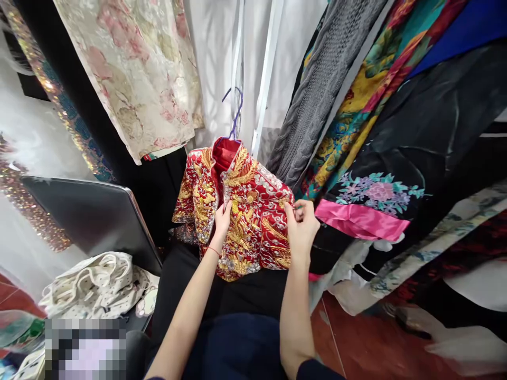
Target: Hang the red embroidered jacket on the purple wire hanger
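Note:
A small red jacket [253,211] with gold and silver embroidery hangs on a purple hanger [236,113] in the middle of the view. My left hand [222,221] grips the jacket's front near its centre opening, fingers curled into the cloth. My right hand [301,227] pinches the jacket's right edge near the sleeve. Both forearms reach up from the bottom of the view.
Hanging clothes crowd both sides: a pale floral fabric [146,68], a grey knit [317,100], a black robe with a pink cuff [360,219]. A dark board [91,216] leans at left above a white spotted bag [99,285]. The floor is red tile [356,343].

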The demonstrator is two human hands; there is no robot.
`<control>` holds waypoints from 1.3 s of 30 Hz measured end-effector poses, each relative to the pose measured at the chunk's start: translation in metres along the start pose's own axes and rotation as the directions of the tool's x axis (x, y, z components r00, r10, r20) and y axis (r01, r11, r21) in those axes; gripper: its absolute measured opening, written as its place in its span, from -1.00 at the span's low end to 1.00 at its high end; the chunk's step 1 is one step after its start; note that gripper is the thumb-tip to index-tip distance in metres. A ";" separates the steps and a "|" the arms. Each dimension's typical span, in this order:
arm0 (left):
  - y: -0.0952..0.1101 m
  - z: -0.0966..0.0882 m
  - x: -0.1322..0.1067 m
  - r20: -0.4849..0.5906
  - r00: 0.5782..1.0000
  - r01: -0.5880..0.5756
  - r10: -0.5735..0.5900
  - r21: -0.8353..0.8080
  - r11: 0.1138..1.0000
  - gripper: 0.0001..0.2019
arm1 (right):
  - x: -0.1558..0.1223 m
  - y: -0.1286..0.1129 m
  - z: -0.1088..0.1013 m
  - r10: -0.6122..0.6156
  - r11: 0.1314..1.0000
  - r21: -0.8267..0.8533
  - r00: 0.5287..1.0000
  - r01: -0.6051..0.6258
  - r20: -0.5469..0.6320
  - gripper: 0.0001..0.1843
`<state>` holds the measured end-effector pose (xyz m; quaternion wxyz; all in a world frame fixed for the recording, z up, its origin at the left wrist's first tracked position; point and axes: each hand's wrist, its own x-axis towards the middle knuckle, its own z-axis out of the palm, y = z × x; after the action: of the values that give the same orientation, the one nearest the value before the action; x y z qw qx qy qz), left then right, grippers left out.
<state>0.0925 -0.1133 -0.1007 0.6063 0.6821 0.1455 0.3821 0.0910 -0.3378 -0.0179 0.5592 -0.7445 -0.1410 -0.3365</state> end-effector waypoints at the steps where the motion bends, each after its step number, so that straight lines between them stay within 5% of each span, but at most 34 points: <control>1: -0.001 -0.005 -0.004 -0.012 1.000 -0.011 0.011 0.029 1.000 -0.56 | -0.003 -0.003 0.001 -0.020 0.997 -0.074 0.998 0.016 -0.057 -0.70; 5: 0.000 -0.036 -0.021 -0.113 0.991 -0.055 0.070 0.136 0.989 -0.63 | -0.019 -0.025 0.008 -0.246 0.946 -0.277 0.931 0.169 -0.269 -0.82; 9: -0.012 -0.061 -0.016 -0.203 0.971 -0.008 0.125 0.494 0.869 -0.52 | -0.031 -0.051 0.039 -0.420 0.895 -0.142 0.906 0.424 0.059 -0.85; 13: -0.029 -0.070 0.006 -0.096 0.992 0.027 0.085 0.806 0.591 -0.57 | -0.010 -0.068 0.093 -0.328 0.909 -0.101 0.843 0.404 0.426 -0.78; 19: -0.048 -0.077 -0.007 -0.050 0.999 0.028 0.018 0.788 0.614 -0.98 | 0.026 -0.076 0.139 -0.098 0.936 -0.238 0.841 0.260 0.531 -0.16; 24: -0.055 -0.072 -0.063 -0.089 0.996 0.046 0.024 0.708 0.704 -0.85 | 0.011 -0.083 0.154 -0.145 0.946 -0.173 0.835 0.274 0.530 -0.46; 28: -0.034 -0.076 -0.083 -0.106 0.992 0.012 0.066 0.606 0.796 -0.69 | 0.007 -0.089 0.153 -0.173 0.974 -0.019 0.795 0.226 0.582 -0.68; 32: 0.018 -0.074 -0.094 -0.100 0.984 -0.080 0.148 0.493 0.867 -0.68 | 0.018 -0.107 0.136 -0.349 0.931 0.267 0.819 0.248 0.455 -0.65; 36: 0.067 -0.040 -0.127 0.051 0.971 -0.237 0.235 0.369 0.899 -0.70 | 0.029 -0.126 0.103 -0.400 0.848 0.491 0.848 0.199 0.348 -0.69; 39: 0.078 -0.009 -0.146 0.237 0.954 -0.264 0.185 0.364 0.893 -0.71 | 0.036 -0.126 0.074 -0.369 0.836 0.527 0.867 0.152 0.335 -0.70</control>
<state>-0.0315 -0.2210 -0.0782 0.4207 0.8359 0.0782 0.3437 0.0692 -0.2335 0.0877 0.6306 -0.6082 -0.4407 -0.1953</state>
